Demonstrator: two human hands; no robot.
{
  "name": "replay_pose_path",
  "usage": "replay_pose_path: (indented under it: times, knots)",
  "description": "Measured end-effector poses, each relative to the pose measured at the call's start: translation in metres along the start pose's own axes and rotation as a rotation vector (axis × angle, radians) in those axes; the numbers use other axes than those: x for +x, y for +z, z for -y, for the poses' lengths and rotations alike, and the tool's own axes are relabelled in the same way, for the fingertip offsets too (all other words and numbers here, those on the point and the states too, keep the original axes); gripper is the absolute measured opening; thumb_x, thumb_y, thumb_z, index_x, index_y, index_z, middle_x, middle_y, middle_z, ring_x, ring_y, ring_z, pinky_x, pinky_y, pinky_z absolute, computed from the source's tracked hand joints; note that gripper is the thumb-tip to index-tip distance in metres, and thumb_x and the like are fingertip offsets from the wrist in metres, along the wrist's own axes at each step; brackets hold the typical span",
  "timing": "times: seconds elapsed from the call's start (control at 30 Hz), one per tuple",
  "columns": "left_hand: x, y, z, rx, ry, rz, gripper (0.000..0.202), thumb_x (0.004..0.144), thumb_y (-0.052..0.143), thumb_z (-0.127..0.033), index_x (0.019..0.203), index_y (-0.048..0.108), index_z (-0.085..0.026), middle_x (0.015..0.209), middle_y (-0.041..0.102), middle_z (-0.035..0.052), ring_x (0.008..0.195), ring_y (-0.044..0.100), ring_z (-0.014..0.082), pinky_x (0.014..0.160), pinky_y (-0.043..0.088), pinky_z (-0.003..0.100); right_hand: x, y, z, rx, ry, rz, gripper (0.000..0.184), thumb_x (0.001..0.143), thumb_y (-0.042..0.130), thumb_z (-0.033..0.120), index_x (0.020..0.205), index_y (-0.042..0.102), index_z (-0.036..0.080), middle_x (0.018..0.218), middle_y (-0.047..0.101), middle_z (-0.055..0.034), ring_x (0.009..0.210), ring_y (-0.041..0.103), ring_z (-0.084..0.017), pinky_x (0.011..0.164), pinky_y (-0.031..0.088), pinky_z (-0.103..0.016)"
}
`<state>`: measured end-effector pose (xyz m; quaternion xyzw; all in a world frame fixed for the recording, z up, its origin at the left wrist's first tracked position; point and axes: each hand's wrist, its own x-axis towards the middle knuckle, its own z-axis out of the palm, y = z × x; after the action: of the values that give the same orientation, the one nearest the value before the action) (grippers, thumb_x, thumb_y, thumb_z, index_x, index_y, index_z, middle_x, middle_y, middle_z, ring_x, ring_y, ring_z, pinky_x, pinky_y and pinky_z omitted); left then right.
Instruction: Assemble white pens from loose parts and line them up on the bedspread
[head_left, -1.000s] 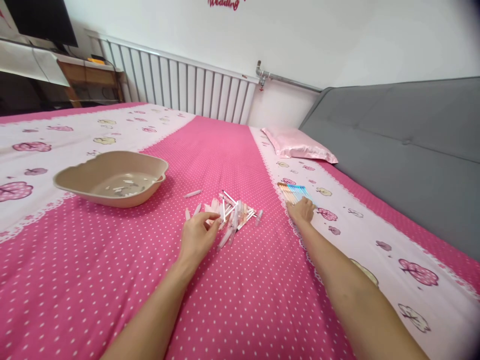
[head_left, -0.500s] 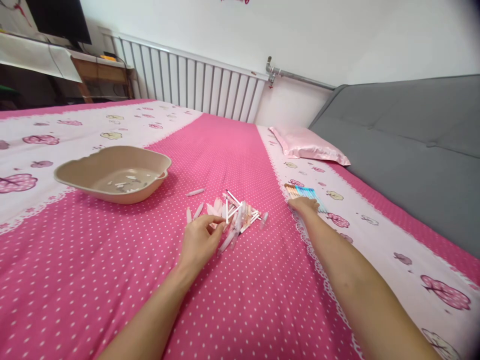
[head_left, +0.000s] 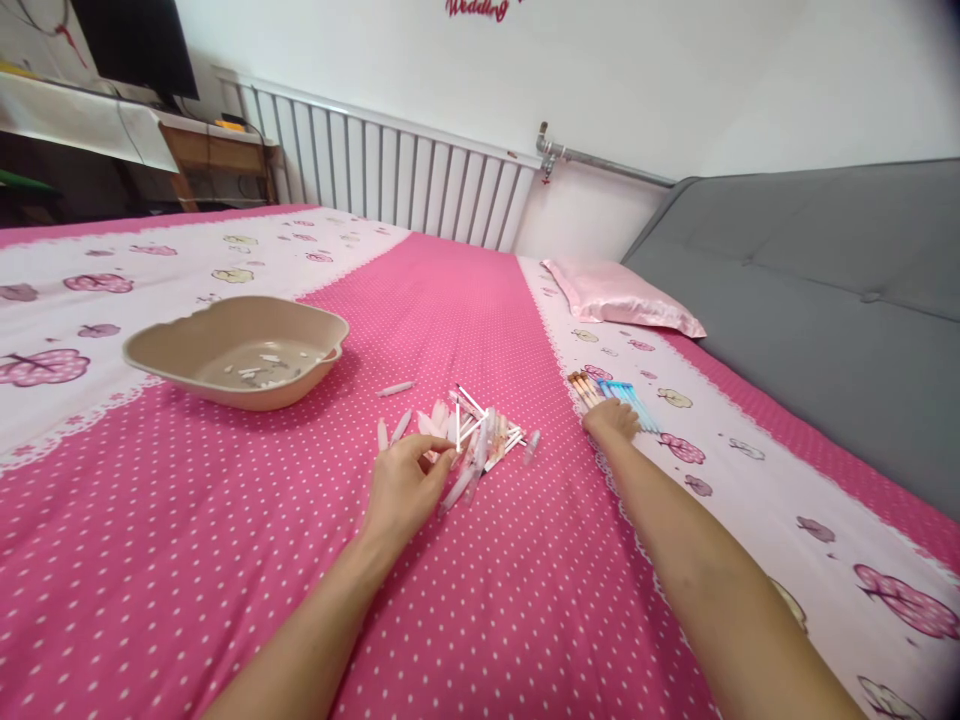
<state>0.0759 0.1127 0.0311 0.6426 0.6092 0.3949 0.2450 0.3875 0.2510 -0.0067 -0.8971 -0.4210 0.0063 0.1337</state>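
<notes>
My left hand (head_left: 409, 485) is closed in a pinch at the lower end of a thin white stick with a dark tip (head_left: 458, 425). It is at the left edge of a loose pile of pale pink, see-through pen barrels (head_left: 480, 450) and more white sticks. To the right, my right hand (head_left: 613, 418) lies with fingers stretched over a row of pens, partly covering them. Orange-brown pens (head_left: 585, 388) show at its left and blue pens (head_left: 634, 398) beyond its fingers. Its fingertips are partly hidden, and I see nothing held in it.
A beige basin (head_left: 240, 350) with small white pieces inside stands at the left. Several loose pink barrels (head_left: 395, 388) lie around the pile. A pink pillow (head_left: 626, 295) rests before the grey headboard (head_left: 817, 290). A white radiator (head_left: 390, 165) lines the wall.
My right hand has shifted slightly over the pens, and the orange-brown pens now fan apart from the blue ones. My left hand stays by the pile. The view has tilted slightly.
</notes>
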Motion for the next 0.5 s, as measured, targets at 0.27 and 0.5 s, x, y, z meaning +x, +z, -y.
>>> replay_pose_path:
  times: [0.27,0.5]
  knots:
    - [-0.001,-0.003,-0.001,0.000,0.009,-0.014,0.023,0.076,0.053,-0.031,0.082,0.070,-0.018,0.052,0.054,-0.0011,0.050,0.049,0.0122,0.056,0.039,0.026,-0.027,-0.009,-0.002,-0.016,-0.027,-0.044,0.041,0.084,0.036,0.017,0.123,0.039,0.006,0.114,0.055,-0.0224,0.108,0.051,-0.029,0.081,0.040,-0.036]
    - [-0.001,-0.010,-0.004,-0.048,-0.014,-0.014,0.022,0.076,0.053,-0.030,0.083,0.070,-0.017,0.049,0.055,-0.0008,0.051,0.051,0.0132,0.056,0.040,0.026,-0.060,-0.074,0.008,-0.066,-0.304,0.091,0.039,0.083,0.043,0.025,0.120,0.039,0.016,0.100,0.062,-0.0127,0.081,0.061,-0.022,0.061,0.039,-0.028]
